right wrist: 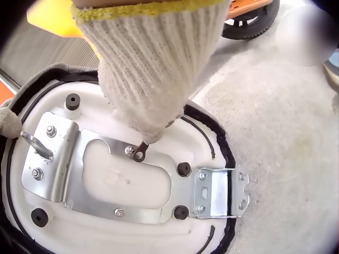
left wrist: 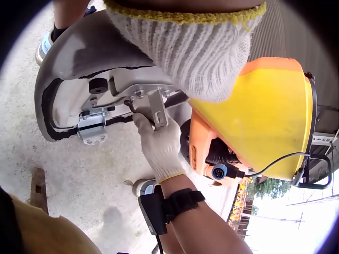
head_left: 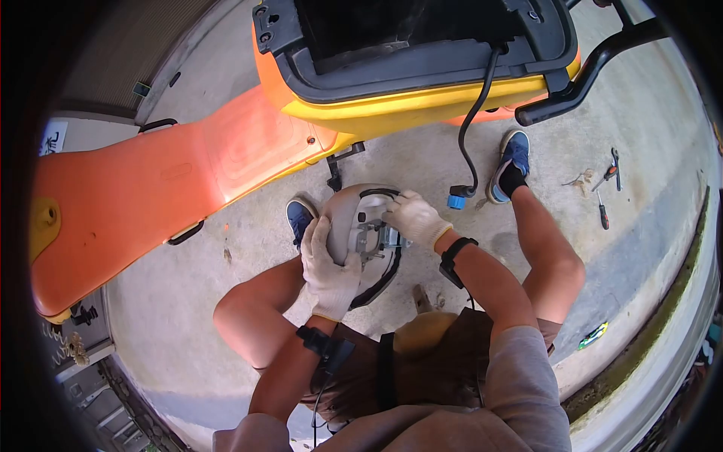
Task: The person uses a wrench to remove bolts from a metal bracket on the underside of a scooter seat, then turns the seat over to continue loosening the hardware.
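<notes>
An upturned seat [head_left: 343, 215] with a grey cover and black edging lies between the person's legs. The left hand [head_left: 327, 275] grips its near-left side, fingers along the cover and thumb at the edge. The right hand [head_left: 416, 220] is over the far-right part; in the right wrist view the right hand [right wrist: 153, 79] pinches a small dark wrench [right wrist: 139, 153], its ring end beside a nut on the metal plate [right wrist: 164, 159]. A hinge bracket [right wrist: 220, 193] and an upright metal loop [right wrist: 36, 144] stand at opposite ends. The glove hides the wrench's other end.
An orange and yellow vehicle body [head_left: 166, 166] extends across the top left, with a black handle [head_left: 595, 75] at right. A cable with a blue connector [head_left: 456, 202] hangs beyond the right hand. A screwdriver [head_left: 603, 215] and other tools lie on the concrete at right.
</notes>
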